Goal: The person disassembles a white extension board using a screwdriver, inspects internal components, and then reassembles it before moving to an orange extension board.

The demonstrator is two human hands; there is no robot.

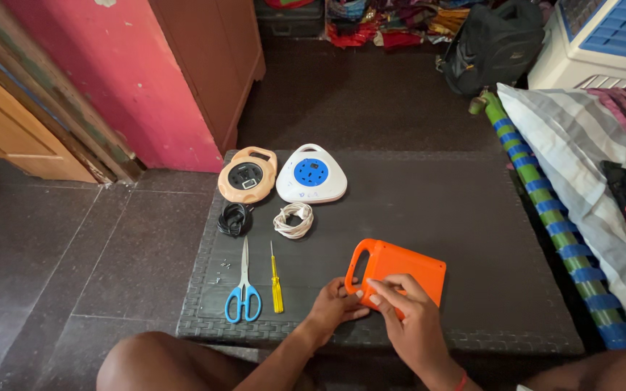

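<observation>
The right hand [407, 318] is pressing its fingertips [375, 288] flat against the near-left face of the orange plastic box with a moulded carry handle [400, 275]; the fingers are extended, not curled, which is pinning the box rather than lifting it. The left hand [335, 308] is closing thumb and fingers on the near edge of the same box, just below the handle opening, so the box is being steadied from two sides. The box is lying flat near the front of the dark woven-textured low table [472, 210], right of centre, within easy reach of both hands.

To the left, blue-handled scissors [243, 289] and a yellow-handled slim screwdriver [275, 282] are lying side by side, handles toward the person, ready to be picked up. A few small screws [220, 269] are lying just left of the scissors. Farther back, a coiled black cord [234, 218] and a coiled white cord [293, 220] are each resting in front of a matching unit: a peach-coloured rounded socket reel [247, 174] and a white rounded socket reel with a blue centre [311, 174], standing side by side at the far-left edge.
</observation>
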